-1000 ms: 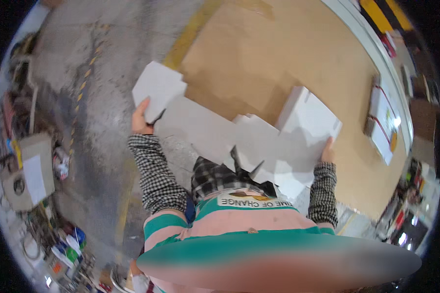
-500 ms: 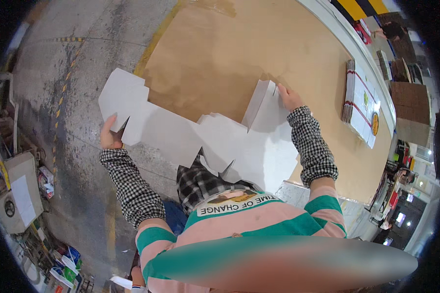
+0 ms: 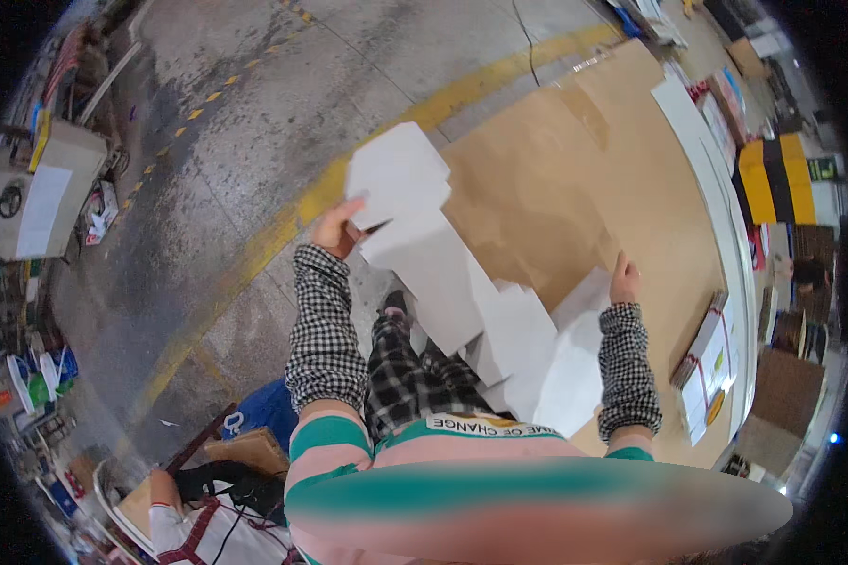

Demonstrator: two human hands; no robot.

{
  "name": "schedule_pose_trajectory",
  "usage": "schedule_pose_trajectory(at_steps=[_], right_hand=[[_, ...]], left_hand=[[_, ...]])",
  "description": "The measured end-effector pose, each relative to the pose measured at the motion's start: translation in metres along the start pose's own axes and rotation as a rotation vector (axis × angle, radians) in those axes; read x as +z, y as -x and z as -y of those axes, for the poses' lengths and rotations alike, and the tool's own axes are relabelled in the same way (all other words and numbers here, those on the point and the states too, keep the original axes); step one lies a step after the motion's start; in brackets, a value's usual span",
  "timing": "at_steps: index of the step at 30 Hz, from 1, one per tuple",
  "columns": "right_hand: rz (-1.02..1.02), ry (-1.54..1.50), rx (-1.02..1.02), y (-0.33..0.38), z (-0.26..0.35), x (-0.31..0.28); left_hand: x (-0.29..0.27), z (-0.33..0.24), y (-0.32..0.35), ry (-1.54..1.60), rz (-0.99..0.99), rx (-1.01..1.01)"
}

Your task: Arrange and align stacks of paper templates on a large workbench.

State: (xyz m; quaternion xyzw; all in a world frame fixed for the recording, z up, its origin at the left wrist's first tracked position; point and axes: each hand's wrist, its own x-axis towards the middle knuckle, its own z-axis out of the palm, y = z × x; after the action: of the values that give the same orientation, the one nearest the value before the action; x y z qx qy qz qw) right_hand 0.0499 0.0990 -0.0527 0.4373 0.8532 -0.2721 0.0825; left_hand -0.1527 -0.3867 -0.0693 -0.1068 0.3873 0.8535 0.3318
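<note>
Nearest the camera, the person's striped shirt filled the lower edge, with checked sleeves running up from it and plaid trouser legs between them. A large flat white cardboard blank (image 3: 481, 311), cut with several flaps, stretched across in front of the legs, held up off the floor between both hands. The right hand (image 3: 624, 281) lay against the blank's right edge, fingers pointing up along the sheet; whether its grip was pinching the edge or only pressing flat against it could not be told. Further out and to the left, the left hand (image 3: 337, 226) had its grip closed on the blank's upper left flap, thumb over the white face and fingers behind. Under the blank's right half lay a broad brown cardboard sheet (image 3: 575, 179) spread on the concrete floor (image 3: 236, 141), and a yellow painted line (image 3: 301, 212) ran diagonally past the left hand. At the far right stood a bundle of flat printed cartons (image 3: 707, 372) and, beyond it, a long pale tabletop (image 3: 716, 179) edge. At the lower left another person (image 3: 198, 523) sat beside a blue item.
</note>
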Motion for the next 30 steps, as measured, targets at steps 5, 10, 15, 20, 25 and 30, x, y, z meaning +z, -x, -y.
schedule_pose_trajectory(at_steps=[5,10,15,20,25,30], right_hand=[[0.545,-0.766,-0.464,0.008,0.243,0.105],[0.748,-0.221,-0.370,0.049,0.387,0.131],[0.778,-0.179,-0.363,0.006,0.364,0.170],[0.586,-0.331,-0.125,0.038,0.378,0.168],[0.446,-1.078,-0.354,0.069,0.321,0.137],[0.598,-0.557,-0.504,0.046,0.334,0.135]], left_hand=[[-0.022,0.029,0.002,-0.048,-0.035,0.041],[0.007,0.022,0.023,0.191,-0.053,0.027],[0.027,0.014,0.022,0.132,-0.068,-0.058],[0.024,0.014,0.022,0.030,-0.054,-0.021],[0.055,0.010,0.056,-0.798,-0.038,0.454],[0.018,0.013,0.040,-0.237,0.188,0.011]])
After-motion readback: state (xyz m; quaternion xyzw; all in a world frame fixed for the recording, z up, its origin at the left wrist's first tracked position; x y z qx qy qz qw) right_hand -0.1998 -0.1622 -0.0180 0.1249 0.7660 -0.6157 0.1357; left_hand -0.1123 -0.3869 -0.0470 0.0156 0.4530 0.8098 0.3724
